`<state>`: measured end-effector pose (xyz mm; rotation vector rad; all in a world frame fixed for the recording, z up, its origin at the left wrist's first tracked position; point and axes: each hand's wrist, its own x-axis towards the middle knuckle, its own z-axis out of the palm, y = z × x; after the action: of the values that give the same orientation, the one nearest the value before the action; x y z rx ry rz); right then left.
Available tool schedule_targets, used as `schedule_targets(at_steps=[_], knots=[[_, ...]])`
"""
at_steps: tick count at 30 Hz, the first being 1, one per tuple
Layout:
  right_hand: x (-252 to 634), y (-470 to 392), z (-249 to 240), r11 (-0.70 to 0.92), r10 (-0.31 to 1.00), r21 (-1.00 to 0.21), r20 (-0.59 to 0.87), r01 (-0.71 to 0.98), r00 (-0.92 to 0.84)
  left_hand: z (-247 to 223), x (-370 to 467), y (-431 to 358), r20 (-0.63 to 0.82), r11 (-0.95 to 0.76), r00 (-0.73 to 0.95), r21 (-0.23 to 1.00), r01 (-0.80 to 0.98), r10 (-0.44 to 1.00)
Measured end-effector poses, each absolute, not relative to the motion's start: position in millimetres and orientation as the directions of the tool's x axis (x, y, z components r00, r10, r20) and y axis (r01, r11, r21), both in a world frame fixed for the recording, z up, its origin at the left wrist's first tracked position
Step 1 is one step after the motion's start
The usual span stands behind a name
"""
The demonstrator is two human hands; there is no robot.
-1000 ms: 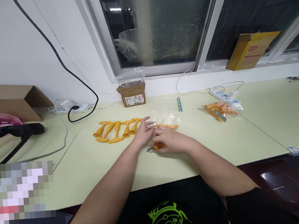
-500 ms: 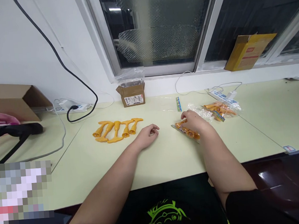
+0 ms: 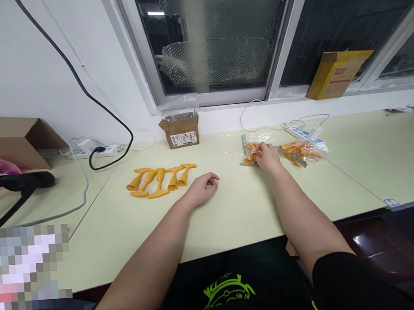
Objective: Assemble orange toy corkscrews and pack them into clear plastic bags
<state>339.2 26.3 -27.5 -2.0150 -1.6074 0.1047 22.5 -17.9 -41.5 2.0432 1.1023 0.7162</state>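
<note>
My right hand (image 3: 269, 157) grips a clear plastic bag of orange plastic pieces (image 3: 252, 153) with its fingers bent over the top. The bag has a coloured paper strip along its edge, and part of it is hidden by the hand. Immediately to the right lies a second clear bag of orange pieces (image 3: 300, 149). My left hand (image 3: 205, 187) rests on the table, fingers curled in, nothing visible in them. Beyond it to the left, several loose yellow-orange T-handled pieces with cup-shaped ends (image 3: 161, 181) lie in a row.
A small cardboard box (image 3: 180, 130) stands against the wall. Behind the bags is a power strip (image 3: 306, 134) with white cables; another strip (image 3: 103, 151) has a black cable. A larger carton (image 3: 11, 140) and a black stand (image 3: 35, 181) occupy the left. A yellow box (image 3: 339, 75) leans on the window.
My right hand has moved away from me with the bag, bringing it back beside the other bag and over the clear wrapper. My left hand has stayed in place.
</note>
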Motion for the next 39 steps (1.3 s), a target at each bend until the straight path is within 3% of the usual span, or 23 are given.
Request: schedule_targets(at_steps=[3, 8, 15, 19, 26, 39], knots=[[342, 35, -34, -0.22, 0.873, -0.463, 0.299, 0.858, 0.385, -41, 23, -18, 0.14, -0.4, 0.484, 0.773, 0.492, 0.864], [339, 50, -44, -0.254, 0.869, -0.416, 0.299, 0.873, 0.395, -41, 23, -19, 0.137, -0.395, 0.482, 0.777, 0.49, 0.866], [335, 60, -51, -0.119, 0.915, -0.188, 0.361, 0.975, 0.182, -41, 23, -19, 0.149, -0.416, 0.492, 0.764, 0.493, 0.858], [343, 70, -52, -0.153, 0.936, -0.08, 0.307, 0.985, 0.17, -42, 24, -19, 0.144, -0.409, 0.496, 0.776, 0.481, 0.856], [358, 90, -49, -0.265, 0.939, -0.064, 0.209, 0.962, 0.272, -41, 25, -19, 0.141, -0.41, 0.494, 0.768, 0.492, 0.858], [369, 102, -48, -0.381, 0.908, -0.012, 0.187, 0.925, 0.376, -40, 25, -22, 0.143, -0.397, 0.477, 0.778, 0.487, 0.867]])
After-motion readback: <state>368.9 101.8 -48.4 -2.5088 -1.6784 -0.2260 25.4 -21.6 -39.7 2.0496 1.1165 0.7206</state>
